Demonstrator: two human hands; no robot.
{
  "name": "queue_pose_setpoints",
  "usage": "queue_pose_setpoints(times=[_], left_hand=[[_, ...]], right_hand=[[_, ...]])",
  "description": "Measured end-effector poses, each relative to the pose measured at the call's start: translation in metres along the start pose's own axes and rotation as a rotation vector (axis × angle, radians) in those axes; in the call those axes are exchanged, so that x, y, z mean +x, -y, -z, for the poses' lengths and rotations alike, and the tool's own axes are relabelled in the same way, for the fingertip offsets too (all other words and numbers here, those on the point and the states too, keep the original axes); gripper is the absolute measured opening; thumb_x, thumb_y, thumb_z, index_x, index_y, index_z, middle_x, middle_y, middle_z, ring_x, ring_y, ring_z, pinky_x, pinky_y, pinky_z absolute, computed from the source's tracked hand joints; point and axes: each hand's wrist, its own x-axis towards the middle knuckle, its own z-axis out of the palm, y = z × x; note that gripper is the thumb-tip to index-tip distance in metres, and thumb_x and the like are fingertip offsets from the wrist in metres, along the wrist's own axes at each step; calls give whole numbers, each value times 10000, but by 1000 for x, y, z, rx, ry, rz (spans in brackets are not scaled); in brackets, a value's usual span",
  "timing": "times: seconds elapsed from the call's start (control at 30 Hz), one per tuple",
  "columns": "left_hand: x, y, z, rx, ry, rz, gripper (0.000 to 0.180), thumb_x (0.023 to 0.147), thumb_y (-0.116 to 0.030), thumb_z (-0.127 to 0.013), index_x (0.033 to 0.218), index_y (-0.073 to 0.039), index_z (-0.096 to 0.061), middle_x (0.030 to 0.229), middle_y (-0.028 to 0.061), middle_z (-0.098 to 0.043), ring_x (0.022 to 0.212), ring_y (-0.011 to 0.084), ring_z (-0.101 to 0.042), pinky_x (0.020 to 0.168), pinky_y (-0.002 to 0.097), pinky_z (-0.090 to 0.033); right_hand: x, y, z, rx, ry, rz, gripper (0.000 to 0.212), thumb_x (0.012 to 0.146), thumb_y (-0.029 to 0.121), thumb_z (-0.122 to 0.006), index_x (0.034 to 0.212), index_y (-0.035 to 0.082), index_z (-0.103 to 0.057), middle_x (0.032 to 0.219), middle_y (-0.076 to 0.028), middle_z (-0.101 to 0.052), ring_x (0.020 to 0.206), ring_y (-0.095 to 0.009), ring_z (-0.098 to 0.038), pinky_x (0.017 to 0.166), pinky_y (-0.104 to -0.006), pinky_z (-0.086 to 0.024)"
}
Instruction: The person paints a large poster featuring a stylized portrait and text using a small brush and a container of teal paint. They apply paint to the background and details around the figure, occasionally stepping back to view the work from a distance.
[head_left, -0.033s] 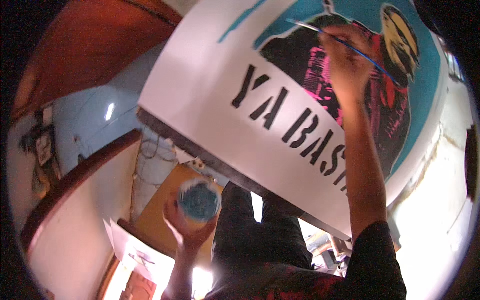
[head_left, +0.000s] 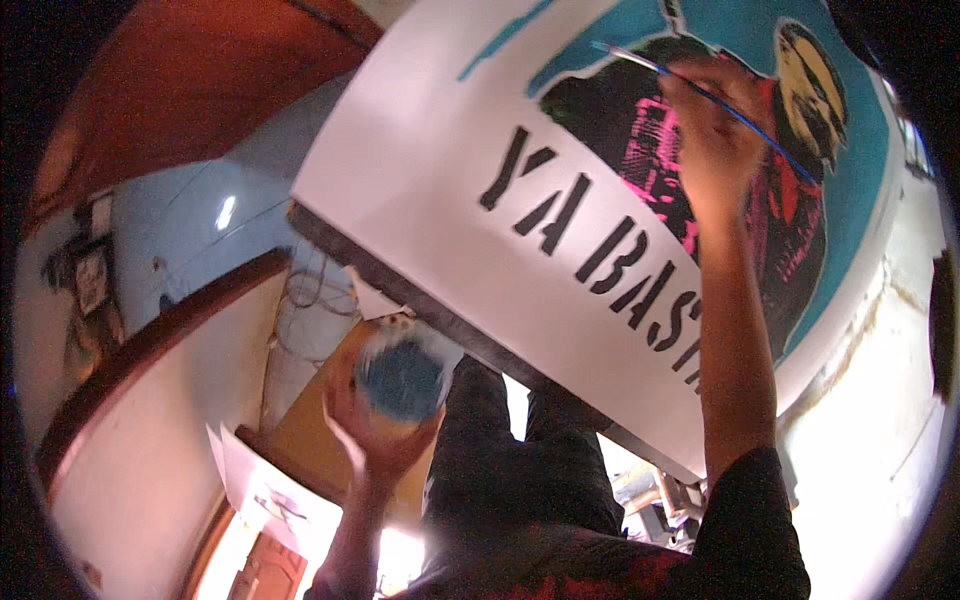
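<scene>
My right hand (head_left: 722, 130) grips a thin paintbrush (head_left: 650, 64) with a blue handle, its fingers bent around the shaft. The bristle tip lies over the blue area beside the black part of a painted picture (head_left: 590, 105); I cannot tell whether it touches. That picture, in black, pink, red and yellow with blue around it, is on a large white sheet (head_left: 400, 150) that also carries bold black letters. Lower left, my left hand (head_left: 375, 440) is wrapped around a small tub of blue paint (head_left: 400, 380), held just off the sheet's near edge.
A dark edge (head_left: 380, 275) runs along the near side of the sheet. Loose cable loops (head_left: 305, 310) hang left of it, above a tan board (head_left: 300, 415). A curved wall with a dark red rim (head_left: 160, 355) stands at far left. Pale papers (head_left: 270, 490) are at lower left.
The sheet and my right hand with the paintbrush appear slightly farther right and lower in view. The paint tub sits a little higher. Both holds are unchanged.
</scene>
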Motion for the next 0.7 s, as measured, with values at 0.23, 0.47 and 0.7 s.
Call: queue_pose_setpoints(times=[0.23,0.47,0.7], left_hand=[[143,-53,-16,-288,-389,-300,1092,580,-214,-904,1416,-8,-233,1367,228,-391,1236,336,-460,1018,449,-405],[198,-118,-27,-535,-475,-447,1148,550,-171,-929,1425,-2,-205,1392,227,-393,1272,345,-456,1045,442,-411],[205,-142,-18,-424,-462,-417,1091,528,-219,-922,1413,-58,-304,1381,156,-429,1306,313,-379,1095,426,-308]], right_hand=[[-15,119,11,221,154,-86,181,715,-14,-728,850,76,-647,777,-68,-676,693,-182,-659,648,-305,-522],[12,139,29,45,186,206,191,689,-85,-703,817,41,-636,766,-69,-656,687,-165,-635,623,-283,-493],[14,139,38,-25,101,180,155,719,-76,-698,827,23,-647,750,-68,-650,680,-139,-635,611,-263,-488]])
